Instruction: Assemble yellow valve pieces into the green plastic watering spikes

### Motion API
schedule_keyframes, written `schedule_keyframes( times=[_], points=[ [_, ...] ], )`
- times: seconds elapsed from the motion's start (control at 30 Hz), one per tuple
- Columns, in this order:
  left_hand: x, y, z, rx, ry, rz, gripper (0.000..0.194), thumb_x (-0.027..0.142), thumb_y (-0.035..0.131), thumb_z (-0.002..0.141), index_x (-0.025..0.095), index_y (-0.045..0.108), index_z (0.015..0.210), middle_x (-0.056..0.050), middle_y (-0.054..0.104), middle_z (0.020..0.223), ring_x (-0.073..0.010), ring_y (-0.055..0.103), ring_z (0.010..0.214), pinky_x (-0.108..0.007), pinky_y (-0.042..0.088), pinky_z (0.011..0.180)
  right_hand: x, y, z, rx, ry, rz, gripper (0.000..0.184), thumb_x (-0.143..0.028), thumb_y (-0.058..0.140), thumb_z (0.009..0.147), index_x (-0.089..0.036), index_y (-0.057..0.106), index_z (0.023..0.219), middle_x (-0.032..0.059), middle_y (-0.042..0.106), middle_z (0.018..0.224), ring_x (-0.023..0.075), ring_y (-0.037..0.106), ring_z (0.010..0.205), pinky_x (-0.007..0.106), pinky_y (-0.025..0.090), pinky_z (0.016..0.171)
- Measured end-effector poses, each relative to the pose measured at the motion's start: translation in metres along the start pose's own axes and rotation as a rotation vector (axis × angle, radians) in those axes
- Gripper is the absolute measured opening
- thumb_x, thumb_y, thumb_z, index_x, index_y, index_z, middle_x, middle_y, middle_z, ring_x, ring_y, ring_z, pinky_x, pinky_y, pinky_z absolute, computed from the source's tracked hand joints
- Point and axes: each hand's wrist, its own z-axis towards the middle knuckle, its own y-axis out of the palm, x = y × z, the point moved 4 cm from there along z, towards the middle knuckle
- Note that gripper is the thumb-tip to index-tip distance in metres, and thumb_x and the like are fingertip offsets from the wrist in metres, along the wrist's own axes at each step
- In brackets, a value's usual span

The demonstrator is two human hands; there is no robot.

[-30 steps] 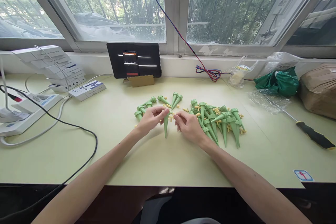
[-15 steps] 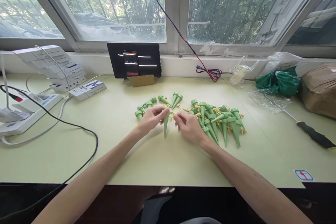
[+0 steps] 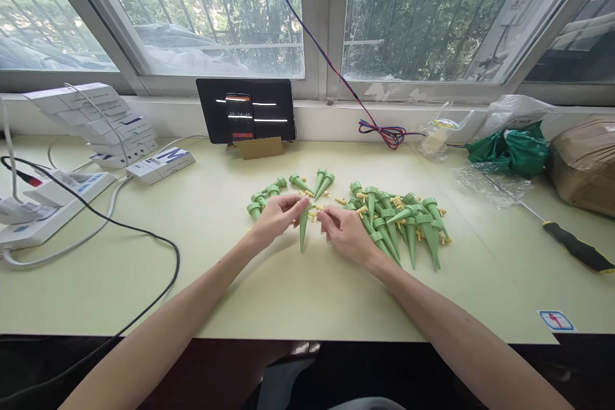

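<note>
My left hand (image 3: 278, 216) is closed around the top of a green plant watering spike (image 3: 303, 230), whose pointed end hangs downward. Just to its right, my right hand (image 3: 342, 227) has thumb and index finger pinched together; whatever they hold is too small to make out. Small pale-yellow valve pieces (image 3: 312, 214) show in the gap between the hands. Behind my left hand are several capped green spikes (image 3: 254, 210). Two more spikes (image 3: 323, 183) lie beyond the fingers. A heap of green spikes with yellow valves (image 3: 398, 221) lies right of my right hand.
A tablet (image 3: 269, 99) showing a timer leans at the back. White boxes (image 3: 96, 115), a power strip (image 3: 72, 202) and a black cable (image 3: 158, 240) occupy the left. On the right are a screwdriver (image 3: 576, 248), a green bag (image 3: 512, 150) and a brown parcel (image 3: 583, 163).
The tip of the held spike has shifted very slightly left. Both hands otherwise keep nearly the same place and grip.
</note>
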Motion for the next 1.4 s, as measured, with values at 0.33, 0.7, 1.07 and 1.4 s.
schedule_keyframes(
  times=[0.33, 0.7, 1.07, 1.4],
  points=[
    [0.0026, 0.0005, -0.0007, 0.003, -0.007, 0.011, 0.045, 0.052, 0.058, 0.089, 0.017, 0.049, 0.063, 0.003, 0.042, 0.059, -0.0091, 0.043, 0.053, -0.022, 0.035, 0.051, -0.0016, -0.0011, 0.0, 0.01, -0.012, 0.008, 0.029, -0.042, 0.047, 0.097, -0.021, 0.056, 0.08, 0.0007, 0.061, 0.07, 0.0139, 0.055, 0.058, 0.026, 0.044, 0.059],
    [0.0001, -0.0009, -0.0002, 0.003, -0.006, 0.014, 0.043, 0.05, 0.057, 0.09, 0.016, 0.051, 0.064, 0.003, 0.043, 0.059, -0.0091, 0.042, 0.054, -0.022, 0.035, 0.051, -0.001, -0.0012, -0.0003, 0.026, -0.024, 0.027, 0.021, -0.042, 0.055, 0.093, -0.021, 0.058, 0.093, 0.0021, 0.065, 0.08, 0.0145, 0.058, 0.064, 0.026, 0.045, 0.061],
    [0.0029, 0.0007, -0.0006, -0.006, -0.003, 0.041, 0.044, 0.049, 0.056, 0.091, 0.016, 0.048, 0.063, 0.003, 0.042, 0.058, -0.0088, 0.043, 0.054, -0.021, 0.034, 0.051, -0.001, 0.0, -0.0009, -0.01, -0.017, 0.002, 0.034, -0.039, 0.042, 0.1, -0.02, 0.051, 0.072, -0.0009, 0.056, 0.063, 0.0125, 0.051, 0.055, 0.026, 0.04, 0.057],
    [-0.0005, 0.0005, -0.0001, -0.02, 0.002, 0.026, 0.043, 0.048, 0.055, 0.092, 0.016, 0.049, 0.064, 0.003, 0.043, 0.06, -0.0088, 0.043, 0.055, -0.021, 0.035, 0.053, -0.0022, 0.0003, -0.0003, -0.01, -0.046, 0.024, 0.021, -0.036, 0.049, 0.096, -0.021, 0.055, 0.084, -0.0003, 0.059, 0.071, 0.0133, 0.053, 0.059, 0.026, 0.041, 0.059]
  ],
)
